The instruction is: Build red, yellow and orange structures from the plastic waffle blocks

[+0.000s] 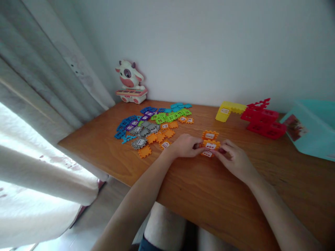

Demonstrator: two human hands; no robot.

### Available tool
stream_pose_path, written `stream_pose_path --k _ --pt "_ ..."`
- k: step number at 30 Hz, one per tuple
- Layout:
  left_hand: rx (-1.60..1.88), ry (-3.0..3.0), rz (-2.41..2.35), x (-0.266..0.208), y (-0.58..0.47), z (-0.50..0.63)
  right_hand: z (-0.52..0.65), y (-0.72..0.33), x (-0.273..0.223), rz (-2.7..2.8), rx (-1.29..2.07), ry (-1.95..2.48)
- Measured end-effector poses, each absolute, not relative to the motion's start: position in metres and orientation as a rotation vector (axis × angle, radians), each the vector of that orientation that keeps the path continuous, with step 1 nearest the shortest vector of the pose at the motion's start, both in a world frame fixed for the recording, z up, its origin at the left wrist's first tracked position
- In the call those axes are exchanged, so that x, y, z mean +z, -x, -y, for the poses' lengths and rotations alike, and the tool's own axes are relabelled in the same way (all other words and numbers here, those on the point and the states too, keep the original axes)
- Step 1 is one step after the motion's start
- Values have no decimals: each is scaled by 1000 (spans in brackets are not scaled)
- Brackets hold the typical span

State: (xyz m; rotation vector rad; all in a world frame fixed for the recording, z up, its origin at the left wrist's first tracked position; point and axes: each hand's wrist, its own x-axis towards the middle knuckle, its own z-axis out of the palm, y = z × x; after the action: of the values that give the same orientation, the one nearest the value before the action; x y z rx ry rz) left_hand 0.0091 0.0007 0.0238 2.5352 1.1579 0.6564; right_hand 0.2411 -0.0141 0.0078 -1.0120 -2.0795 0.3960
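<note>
Several orange interlocking tiles (211,144) with white window-like panels stand together at the middle of the table, between my two hands. My left hand (186,145) grips them from the left, thumb and fingers closed on the edge. From the right, my right hand (234,157) pinches the same orange tiles with thumb and fingers. How the tiles join is too small to make out. Loose orange tiles (160,137) lie flat to the left of my left hand, next to grey tiles (144,131).
Green (171,115), purple (141,119) and blue tiles (125,126) lie farther left. A cow toy keyboard (132,83) stands by the wall. At right are a yellow assembly (224,111), a red assembly (264,120) and a turquoise bin (314,129). The table's front edge (180,217) is near my legs.
</note>
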Motion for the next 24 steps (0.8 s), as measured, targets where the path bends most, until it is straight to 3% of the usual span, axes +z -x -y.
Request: stream_pose_path --k 15,24 --pt "604 -2611 -1285 23 -16 1 12 -245 -5 1996 472 1114" --pt "762 -2384 -1548 23 -23 6 13 -244 -7 1938 426 1212"
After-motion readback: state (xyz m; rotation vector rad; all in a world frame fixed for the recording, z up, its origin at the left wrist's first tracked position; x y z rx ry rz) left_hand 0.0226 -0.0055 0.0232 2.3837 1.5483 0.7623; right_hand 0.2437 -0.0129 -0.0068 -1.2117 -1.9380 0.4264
